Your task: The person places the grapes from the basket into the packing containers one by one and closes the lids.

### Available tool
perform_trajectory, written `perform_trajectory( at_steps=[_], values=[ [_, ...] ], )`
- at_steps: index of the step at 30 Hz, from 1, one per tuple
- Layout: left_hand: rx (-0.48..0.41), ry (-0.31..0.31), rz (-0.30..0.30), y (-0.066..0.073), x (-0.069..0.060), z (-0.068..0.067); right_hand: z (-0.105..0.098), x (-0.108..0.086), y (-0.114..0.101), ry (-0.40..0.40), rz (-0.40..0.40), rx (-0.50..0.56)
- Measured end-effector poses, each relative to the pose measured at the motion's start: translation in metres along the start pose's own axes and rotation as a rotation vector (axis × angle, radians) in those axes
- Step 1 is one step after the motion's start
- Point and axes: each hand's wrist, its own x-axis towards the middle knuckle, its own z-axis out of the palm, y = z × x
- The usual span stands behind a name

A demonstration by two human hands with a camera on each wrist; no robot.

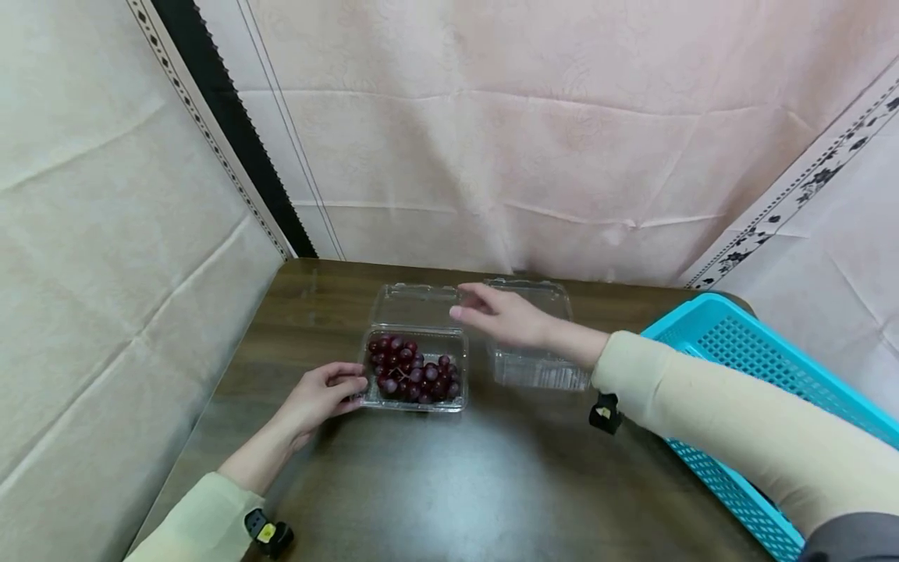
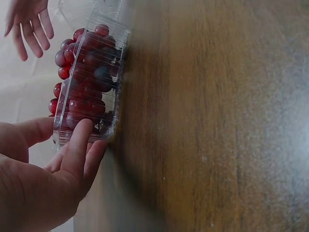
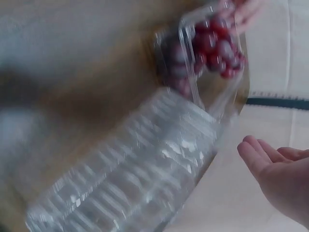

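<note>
A clear plastic clamshell container [image 1: 449,343] lies on the table with its lid [image 1: 410,308] laid back behind it. Dark red grapes [image 1: 414,373] fill much of its base. At its left side, my left hand [image 1: 321,398] holds the wall between thumb and fingers, as the left wrist view shows too. My right hand [image 1: 502,314] hovers above a second clear container [image 1: 537,368], its fingers loosely extended and holding nothing. That container's ribbed side [image 3: 120,174] appears blurred in the right wrist view. The right hand and forearm partly hide it in the head view.
A turquoise perforated basket [image 1: 779,363] stands at the table's right, partly behind my right sleeve [image 1: 744,429]. Pale cloth [image 1: 527,156] hangs along the back edge of the brown wooden table [image 1: 449,484] and at both sides.
</note>
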Motion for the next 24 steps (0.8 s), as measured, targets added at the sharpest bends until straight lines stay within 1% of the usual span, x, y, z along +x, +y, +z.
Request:
perform_trajectory(
  at_steps=[3,6,9,11,16,24],
  values=[
    [0.002,-0.001,-0.007,0.000,0.000,0.000,-0.013,0.011,0.002,-0.022,0.087,0.113],
    [0.001,-0.001,-0.011,0.000,-0.001,0.000,-0.021,0.023,0.004,-0.062,0.154,0.296],
    [0.000,-0.002,-0.011,0.000,-0.001,-0.001,-0.025,0.037,0.009,-0.089,0.211,0.460],
    [-0.001,0.001,-0.011,0.000,-0.001,-0.001,-0.026,0.044,0.012,-0.098,0.254,0.538],
    [-0.010,0.009,-0.013,0.001,-0.001,0.000,-0.023,0.054,0.022,-0.149,0.341,0.612],
    [-0.006,-0.002,-0.011,0.002,0.000,-0.001,-0.018,0.060,0.043,-0.196,0.408,0.742]
  ],
)
